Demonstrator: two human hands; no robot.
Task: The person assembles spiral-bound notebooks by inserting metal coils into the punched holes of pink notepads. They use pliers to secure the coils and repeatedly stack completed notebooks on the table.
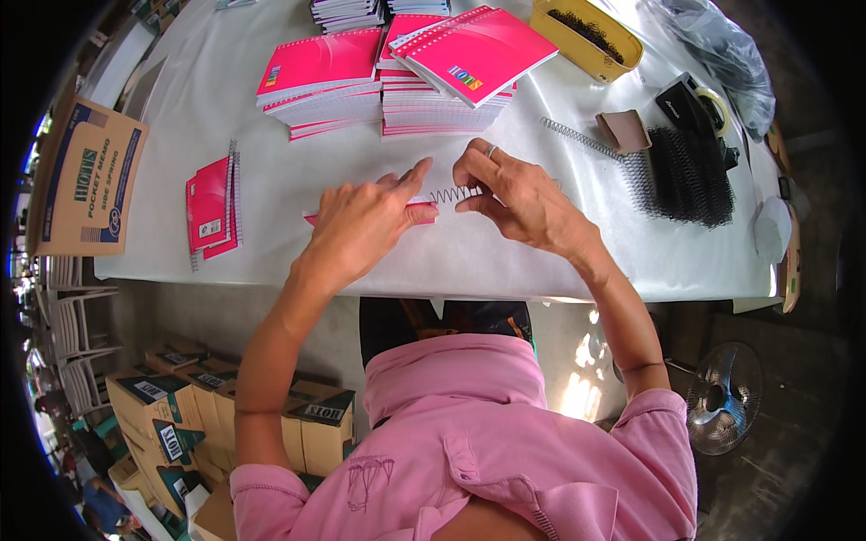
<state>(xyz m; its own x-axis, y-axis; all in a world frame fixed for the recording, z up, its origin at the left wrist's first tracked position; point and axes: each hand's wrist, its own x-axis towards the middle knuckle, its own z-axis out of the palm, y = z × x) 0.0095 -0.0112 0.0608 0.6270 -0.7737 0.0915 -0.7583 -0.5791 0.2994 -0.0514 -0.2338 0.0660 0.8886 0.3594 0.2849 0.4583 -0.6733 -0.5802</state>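
Observation:
My left hand (361, 221) presses a small pink notebook (420, 214) down near the front of the table, covering most of it. From the notebook's right end a dark wire spiral (448, 194) sticks out. The fingers of my right hand (505, 194) pinch that coil at its free end. To the left lie several pink notebooks (213, 209) with spirals along their edges. On the right is a heap of black wire spirals (690, 176), and one long loose spiral (582, 138) reaches out from it toward the middle.
Stacks of pink notebooks (325, 68) with punched edges stand at the back. Beyond them is a yellow container (577, 41) of dark coils. A black tape dispenser (687, 104) and plastic bag (722, 54) are at right. Cardboard boxes (153, 406) and a fan (724, 397) stand below the table.

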